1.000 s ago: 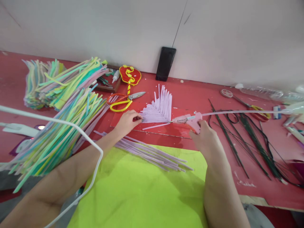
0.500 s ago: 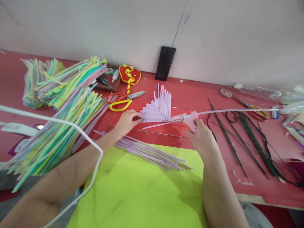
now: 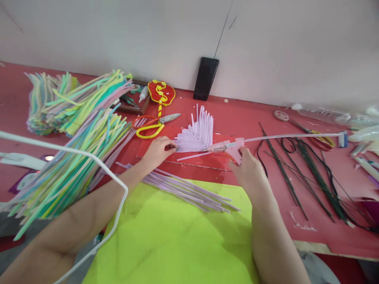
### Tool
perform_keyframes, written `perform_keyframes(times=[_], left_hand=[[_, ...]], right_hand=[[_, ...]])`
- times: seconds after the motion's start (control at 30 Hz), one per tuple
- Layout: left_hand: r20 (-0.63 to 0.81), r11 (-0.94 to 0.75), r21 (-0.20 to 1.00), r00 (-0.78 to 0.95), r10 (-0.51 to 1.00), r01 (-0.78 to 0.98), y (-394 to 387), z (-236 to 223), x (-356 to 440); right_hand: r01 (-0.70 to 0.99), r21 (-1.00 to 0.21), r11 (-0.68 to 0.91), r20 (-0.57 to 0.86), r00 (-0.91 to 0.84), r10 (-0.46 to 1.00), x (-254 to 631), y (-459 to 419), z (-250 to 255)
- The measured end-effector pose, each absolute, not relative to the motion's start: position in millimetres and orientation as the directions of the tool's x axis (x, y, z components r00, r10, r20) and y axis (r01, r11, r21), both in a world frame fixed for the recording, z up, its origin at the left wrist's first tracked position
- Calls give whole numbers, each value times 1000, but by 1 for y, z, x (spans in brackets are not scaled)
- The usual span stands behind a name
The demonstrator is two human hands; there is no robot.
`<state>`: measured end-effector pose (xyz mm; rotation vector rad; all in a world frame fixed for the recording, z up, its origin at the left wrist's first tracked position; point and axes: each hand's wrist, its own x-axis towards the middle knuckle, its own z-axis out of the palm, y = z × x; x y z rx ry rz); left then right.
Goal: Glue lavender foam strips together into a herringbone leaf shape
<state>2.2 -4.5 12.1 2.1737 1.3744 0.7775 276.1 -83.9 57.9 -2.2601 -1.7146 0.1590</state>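
Note:
A leaf-like piece of lilac pipe cleaners (image 3: 201, 132), laid in slanting rows, lies on a red board (image 3: 217, 163). My left hand (image 3: 160, 151) is closed at its left edge, thumb and fingers pinching the strip ends. My right hand (image 3: 251, 169) is wrapped round the handle of a pink hot glue gun (image 3: 235, 149), whose nozzle points left at the lower edge of the piece. From the gun's back a long clear glue stick (image 3: 290, 136) reaches to the right. One loose lilac pipe cleaner (image 3: 191, 156) rests just below the piece.
Loose lilac pipe cleaners (image 3: 189, 193) lie across the yellow-green cloth (image 3: 177, 236). Scissors (image 3: 154, 125), a phone (image 3: 206, 79) and a red-yellow ornament (image 3: 166, 94) sit behind. Coloured bundles (image 3: 77, 157) and a white cable (image 3: 121, 181) are at left, dark green stems (image 3: 319, 179) at right.
My right hand has shifted slightly left with the glue gun, bringing its nozzle further along the lower edge of the lilac piece. My left hand has stayed in place.

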Motion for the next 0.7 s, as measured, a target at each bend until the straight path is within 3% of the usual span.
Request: perform_keyframes(times=[0.3, 0.53, 0.7], left_hand=[[222, -407, 633, 349, 910, 658, -5, 14, 2], [226, -412, 640, 353, 908, 648, -5, 13, 2], [226, -412, 642, 354, 908, 647, -4, 12, 2]], right_hand=[[917, -326, -232, 83, 272, 959, 275, -83, 56], [886, -415, -204, 133, 281, 950, 275, -77, 55], [841, -416, -346, 91, 417, 904, 293, -64, 49]])
